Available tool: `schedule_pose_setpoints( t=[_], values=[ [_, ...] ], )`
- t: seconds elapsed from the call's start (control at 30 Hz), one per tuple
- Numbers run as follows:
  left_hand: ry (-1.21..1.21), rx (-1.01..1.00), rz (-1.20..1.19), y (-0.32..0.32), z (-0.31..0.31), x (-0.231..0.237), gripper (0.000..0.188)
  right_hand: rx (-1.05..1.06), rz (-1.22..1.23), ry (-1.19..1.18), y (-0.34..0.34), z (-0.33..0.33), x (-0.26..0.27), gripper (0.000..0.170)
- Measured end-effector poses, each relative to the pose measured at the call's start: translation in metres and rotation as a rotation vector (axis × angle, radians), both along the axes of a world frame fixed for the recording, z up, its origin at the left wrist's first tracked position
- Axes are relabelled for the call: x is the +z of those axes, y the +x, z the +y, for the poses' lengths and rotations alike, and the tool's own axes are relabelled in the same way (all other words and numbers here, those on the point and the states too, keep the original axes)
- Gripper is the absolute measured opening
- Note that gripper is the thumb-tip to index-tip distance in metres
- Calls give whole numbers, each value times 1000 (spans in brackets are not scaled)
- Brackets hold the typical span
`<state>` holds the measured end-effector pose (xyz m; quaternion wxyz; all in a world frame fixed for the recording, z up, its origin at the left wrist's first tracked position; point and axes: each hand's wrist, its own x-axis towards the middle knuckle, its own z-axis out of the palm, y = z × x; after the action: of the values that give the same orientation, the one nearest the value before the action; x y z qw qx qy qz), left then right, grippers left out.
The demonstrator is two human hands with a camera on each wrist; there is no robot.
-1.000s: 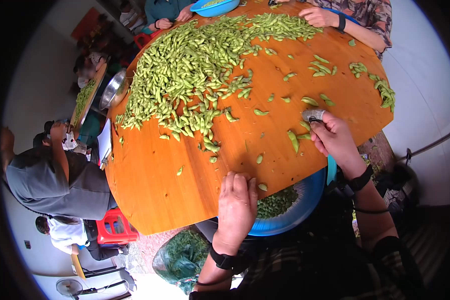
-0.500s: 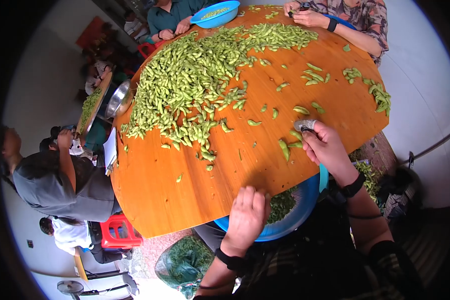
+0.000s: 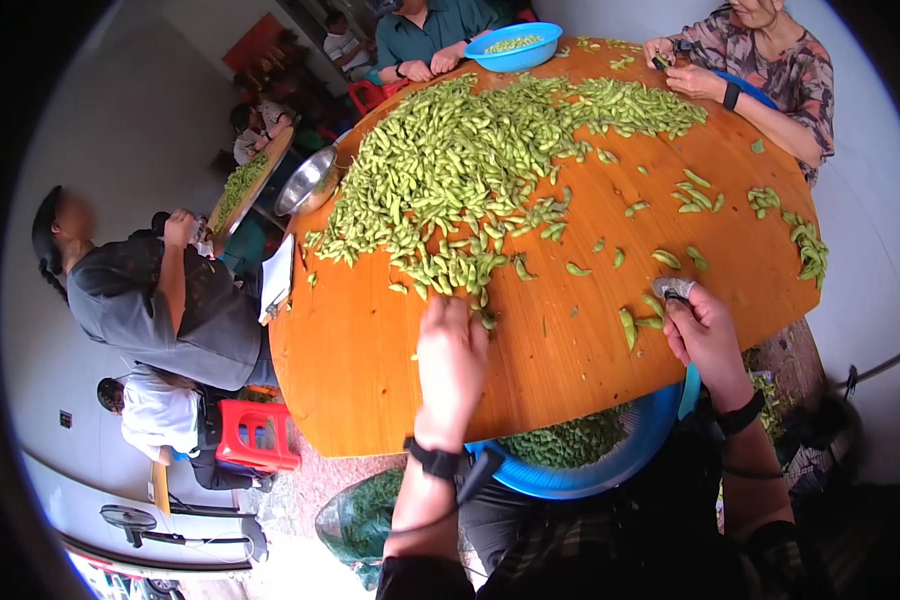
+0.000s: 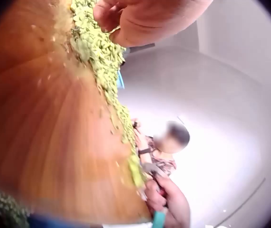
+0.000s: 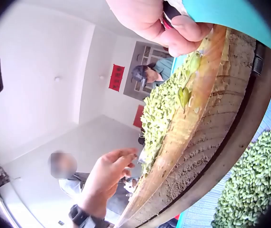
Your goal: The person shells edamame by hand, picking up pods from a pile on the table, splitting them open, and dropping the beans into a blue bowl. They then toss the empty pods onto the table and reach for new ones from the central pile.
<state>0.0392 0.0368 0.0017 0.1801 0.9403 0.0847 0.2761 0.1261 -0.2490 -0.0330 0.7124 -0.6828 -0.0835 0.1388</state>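
Bean pods (image 3: 450, 160), bright green, lay in a broad heap on the far half of a brown wooden surface (image 3: 360, 380), with smaller clusters and single pods scattered to the right. A person sat at the near edge with both arms reaching over it. The left hand (image 3: 448, 365) had just swung away from the near edge, beside the basin, out to the heap's closest fringe. Its grip was loose, fingers and thumb apart; I could not tell whether the fingertips touched a pod, and I saw none held. To my eye, that shift brought a fresh supply of pods within the hand's reach. The right hand (image 3: 705, 330) had stayed over the right side, its grip clamped on a small tool (image 3: 674, 288) with a grey end and a dark handle, partly hidden by the fingers. Just beside the tool lay a few loose pods (image 3: 627, 328). Below the edge, at the person's lap, a blue basin (image 3: 560, 487) held many shelled beans (image 5: 254, 185), so I judged the work well under way, with plenty of pods left.
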Motion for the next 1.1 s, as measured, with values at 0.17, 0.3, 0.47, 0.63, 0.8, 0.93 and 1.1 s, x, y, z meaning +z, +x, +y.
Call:
schedule_pose_setpoints(
  t=[0.17,0.3,0.47,0.63,0.8,0.93,1.1],
  values=[
    [-36,-4,93,52,29,-29,17,-25,4,-25,-2,0,0,22],
    [-150,-150,243,35,1,-22,20,-21,5,-23,-3,0,3,24],
    [-78,-105,331,13,-9,9,17,1,6,-9,-2,-1,0,25],
    [-140,-161,205,39,-28,4,16,-10,12,-25,-3,0,3,25],
    [-5,-182,269,52,-36,-16,15,18,17,-48,-2,-2,2,26],
    [-43,-151,257,38,-45,-9,12,89,6,-84,-8,1,10,26],
    [-865,-288,343,10,-66,-9,15,291,38,13,-31,24,29,22]
  ],
)
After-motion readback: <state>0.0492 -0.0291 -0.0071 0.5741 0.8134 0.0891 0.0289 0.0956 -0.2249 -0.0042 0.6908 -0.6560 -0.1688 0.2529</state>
